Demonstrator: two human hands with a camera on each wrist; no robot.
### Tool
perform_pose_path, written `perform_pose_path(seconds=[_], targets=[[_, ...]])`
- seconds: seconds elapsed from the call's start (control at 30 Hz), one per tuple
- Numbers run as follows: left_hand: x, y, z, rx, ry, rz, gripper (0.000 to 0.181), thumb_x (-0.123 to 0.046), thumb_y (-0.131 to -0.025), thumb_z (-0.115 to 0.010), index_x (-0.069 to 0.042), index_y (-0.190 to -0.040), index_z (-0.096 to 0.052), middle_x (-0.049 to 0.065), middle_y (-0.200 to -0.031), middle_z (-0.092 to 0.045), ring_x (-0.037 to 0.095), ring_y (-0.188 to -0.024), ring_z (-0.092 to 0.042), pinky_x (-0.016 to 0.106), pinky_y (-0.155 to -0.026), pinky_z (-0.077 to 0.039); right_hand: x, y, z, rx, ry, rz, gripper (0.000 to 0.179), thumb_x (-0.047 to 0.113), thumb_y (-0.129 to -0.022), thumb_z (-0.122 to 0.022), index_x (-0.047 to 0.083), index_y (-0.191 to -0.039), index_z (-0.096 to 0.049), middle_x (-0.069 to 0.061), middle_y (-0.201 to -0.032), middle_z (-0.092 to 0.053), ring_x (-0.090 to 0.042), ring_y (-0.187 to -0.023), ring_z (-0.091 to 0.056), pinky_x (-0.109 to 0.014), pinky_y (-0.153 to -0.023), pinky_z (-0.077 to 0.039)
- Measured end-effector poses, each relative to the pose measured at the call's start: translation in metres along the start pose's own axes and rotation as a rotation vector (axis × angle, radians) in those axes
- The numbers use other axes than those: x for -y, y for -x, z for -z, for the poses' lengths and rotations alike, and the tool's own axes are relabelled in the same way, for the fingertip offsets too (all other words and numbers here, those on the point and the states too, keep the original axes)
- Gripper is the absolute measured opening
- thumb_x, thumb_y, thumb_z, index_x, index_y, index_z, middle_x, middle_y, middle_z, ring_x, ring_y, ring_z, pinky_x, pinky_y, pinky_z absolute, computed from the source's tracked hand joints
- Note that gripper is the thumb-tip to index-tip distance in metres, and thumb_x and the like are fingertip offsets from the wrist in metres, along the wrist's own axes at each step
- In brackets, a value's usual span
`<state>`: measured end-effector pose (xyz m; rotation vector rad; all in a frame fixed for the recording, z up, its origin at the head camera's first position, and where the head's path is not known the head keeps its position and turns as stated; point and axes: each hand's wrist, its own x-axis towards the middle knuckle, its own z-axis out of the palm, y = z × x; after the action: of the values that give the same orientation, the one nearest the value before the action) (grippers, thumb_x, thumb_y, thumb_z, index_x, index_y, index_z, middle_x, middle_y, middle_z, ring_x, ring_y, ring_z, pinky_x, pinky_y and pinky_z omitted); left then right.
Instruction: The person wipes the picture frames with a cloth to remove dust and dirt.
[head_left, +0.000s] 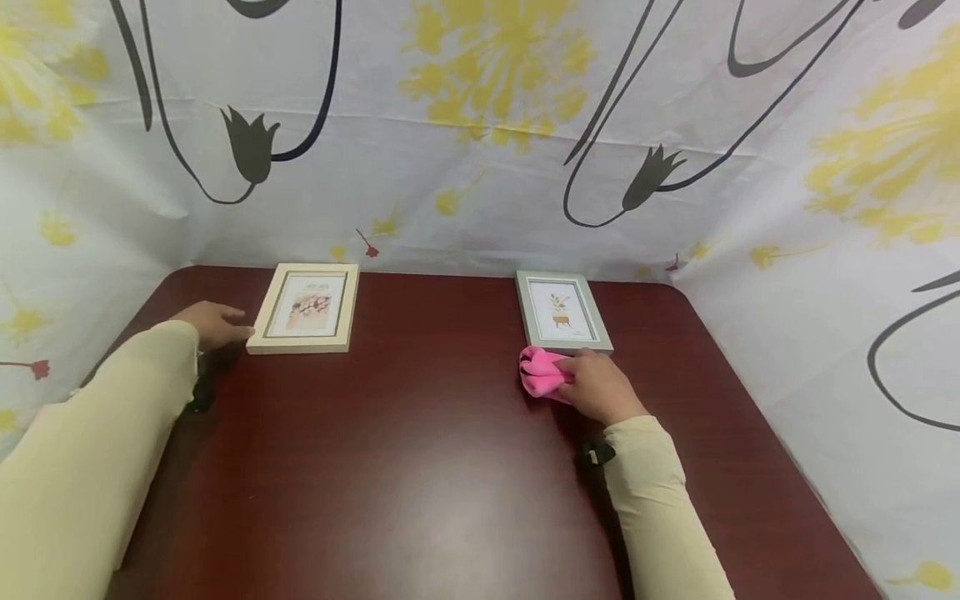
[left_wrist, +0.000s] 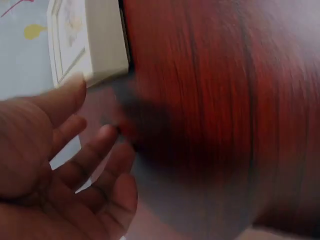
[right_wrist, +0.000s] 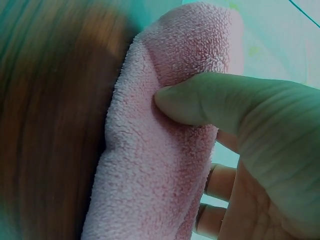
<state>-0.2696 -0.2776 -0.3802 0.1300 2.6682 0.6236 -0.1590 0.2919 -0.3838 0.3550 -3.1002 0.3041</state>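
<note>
A folded pink cloth (head_left: 542, 372) is pinched between the thumb and fingers of my right hand (head_left: 602, 387), just in front of the grey picture frame (head_left: 567, 344). In the right wrist view the thumb presses on the fuzzy cloth (right_wrist: 150, 135). At the back left lies a cream picture frame (head_left: 300, 345) with a pinkish print. My left hand (head_left: 212, 323) is at its near left corner. The left wrist view shows the left thumb (left_wrist: 70, 97) at the frame's corner (left_wrist: 105, 45), while the other fingers are loosely bent with nothing in them.
Both frames lie flat near the back edge of a dark red-brown wooden table (head_left: 420, 433). White fabric (head_left: 465, 225) with yellow flowers and dark stems hangs behind the table and along both sides.
</note>
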Motion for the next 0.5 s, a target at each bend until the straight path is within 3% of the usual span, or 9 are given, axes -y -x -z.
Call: perform_pose_path(seconds=[0.1,0.2,0.3,0.4,0.5], targets=[[0.002,-0.002,-0.004,0.002,0.092,0.001,0.057,-0.025,-0.100,-0.055,0.016,-0.138,-0.044,0.037,-0.125,-0.056,0.044,-0.102,-0.065,0.047,-0.078,-0.054,0.001,0.000,0.000,-0.001,-0.001,-0.015,0.026,0.012,-0.083,-0.071,0.011,-0.109,-0.076,-0.011,-0.085,-0.062,-0.029,-0.080,-0.055,-0.043,-0.069,-0.046],[-0.004,-0.003,-0.007,-0.007,0.172,0.003,0.048,-0.016,-0.101,-0.053,0.017,-0.134,-0.048,0.027,-0.106,-0.068,0.026,-0.083,-0.069,0.037,-0.068,-0.055,0.002,0.000,0.002,0.001,-0.001,-0.013,0.022,0.011,-0.083,-0.069,0.011,-0.104,-0.076,-0.009,-0.081,-0.060,-0.029,-0.078,-0.053,-0.042,-0.067,-0.045],[-0.013,0.001,-0.011,-0.039,0.155,0.002,0.044,-0.011,-0.101,-0.049,0.019,-0.132,-0.049,0.021,-0.095,-0.071,0.020,-0.075,-0.065,0.035,-0.062,-0.054,0.001,-0.001,0.003,0.002,-0.004,-0.005,0.021,0.010,-0.083,-0.068,0.011,-0.103,-0.075,-0.009,-0.080,-0.059,-0.029,-0.077,-0.053,-0.042,-0.066,-0.044],[-0.020,0.005,-0.015,-0.080,0.079,-0.007,0.043,-0.011,-0.100,-0.048,0.018,-0.131,-0.051,0.023,-0.098,-0.070,0.024,-0.074,-0.062,0.037,-0.057,-0.051,0.002,-0.001,0.002,0.000,-0.007,0.005,0.023,0.010,-0.083,-0.068,0.011,-0.104,-0.075,-0.009,-0.080,-0.060,-0.029,-0.077,-0.053,-0.042,-0.066,-0.044],[-0.027,0.006,-0.020,-0.098,0.043,-0.026,0.041,-0.010,-0.099,-0.049,0.017,-0.130,-0.054,0.029,-0.108,-0.067,0.024,-0.076,-0.063,0.038,-0.060,-0.052,0.001,-0.002,0.000,0.000,-0.004,0.007,0.025,0.010,-0.082,-0.068,0.011,-0.106,-0.076,-0.010,-0.082,-0.061,-0.030,-0.078,-0.054,-0.043,-0.067,-0.044]])
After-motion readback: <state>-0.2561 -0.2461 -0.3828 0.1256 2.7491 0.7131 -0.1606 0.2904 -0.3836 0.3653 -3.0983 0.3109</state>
